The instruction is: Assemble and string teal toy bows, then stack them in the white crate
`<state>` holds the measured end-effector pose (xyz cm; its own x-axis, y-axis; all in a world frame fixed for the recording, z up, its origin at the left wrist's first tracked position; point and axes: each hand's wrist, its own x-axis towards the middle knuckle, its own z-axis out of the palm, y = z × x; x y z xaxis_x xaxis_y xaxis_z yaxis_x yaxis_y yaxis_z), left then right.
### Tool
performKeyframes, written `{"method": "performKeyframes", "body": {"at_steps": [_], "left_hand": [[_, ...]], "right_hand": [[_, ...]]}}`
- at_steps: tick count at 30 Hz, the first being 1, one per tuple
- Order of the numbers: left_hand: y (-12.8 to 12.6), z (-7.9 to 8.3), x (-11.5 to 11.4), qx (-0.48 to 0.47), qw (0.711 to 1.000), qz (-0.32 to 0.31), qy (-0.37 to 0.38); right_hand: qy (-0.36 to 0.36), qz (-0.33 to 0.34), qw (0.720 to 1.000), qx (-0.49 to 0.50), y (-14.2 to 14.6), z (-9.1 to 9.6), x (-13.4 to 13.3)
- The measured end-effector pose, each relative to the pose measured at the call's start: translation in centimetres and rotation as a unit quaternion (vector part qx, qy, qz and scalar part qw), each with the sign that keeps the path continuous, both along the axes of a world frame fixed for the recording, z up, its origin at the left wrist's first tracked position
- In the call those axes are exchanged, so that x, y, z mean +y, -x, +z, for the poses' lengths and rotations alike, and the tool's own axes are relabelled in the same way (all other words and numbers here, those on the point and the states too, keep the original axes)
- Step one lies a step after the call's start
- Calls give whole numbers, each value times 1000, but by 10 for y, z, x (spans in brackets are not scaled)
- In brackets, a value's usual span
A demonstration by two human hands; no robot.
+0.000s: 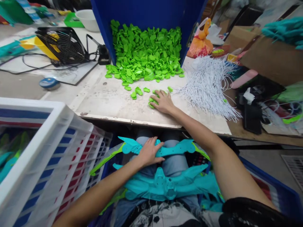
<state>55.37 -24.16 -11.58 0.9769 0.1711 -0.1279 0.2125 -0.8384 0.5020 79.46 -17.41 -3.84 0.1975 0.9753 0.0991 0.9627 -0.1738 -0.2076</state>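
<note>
My right hand [163, 101] lies palm down on the tabletop with fingers spread, covering part of a few small bright-green plastic pieces [151, 104]. On my lap, my left hand [149, 152] rests over the middle of a long teal plastic part [175, 150], its thumb stretched away from the fingers. Lime-green strips [107, 160] extend from both ends of that part. Closer to my body lie more teal plastic parts [163, 186], wing-shaped and stacked across my thighs. What is under my left palm is hidden.
A blue bin [146, 12] spills a heap of green pieces [146, 53] onto the table [106, 104]. White cords [208, 85] lie to the right. A black fan [62, 42] and a blue round tin [49, 83] sit left. A white crate [63, 116] stands beside my left arm.
</note>
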Motion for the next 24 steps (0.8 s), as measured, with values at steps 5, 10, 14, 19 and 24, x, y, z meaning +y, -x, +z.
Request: {"method": "performKeyframes", "body": {"at_steps": [5,10,14,19,24], "left_hand": [[-1,0,3,-5,1000,3,5],[-2,1,4,0,1000,13,6],[-6,5,2,17,999,33,22],[-6,15,2,14,994,57,89],[-8,20,12,53,980,115,155]], "right_hand": [[-59,12,998,35,-10,6,-67],[-79,83,993,-16,-7,11,-85],[-49,38,996,-69,10,4,-77],[-106,-30,994,21,6,2,-80],[-62,81,995,17,-21,16,-120]]}}
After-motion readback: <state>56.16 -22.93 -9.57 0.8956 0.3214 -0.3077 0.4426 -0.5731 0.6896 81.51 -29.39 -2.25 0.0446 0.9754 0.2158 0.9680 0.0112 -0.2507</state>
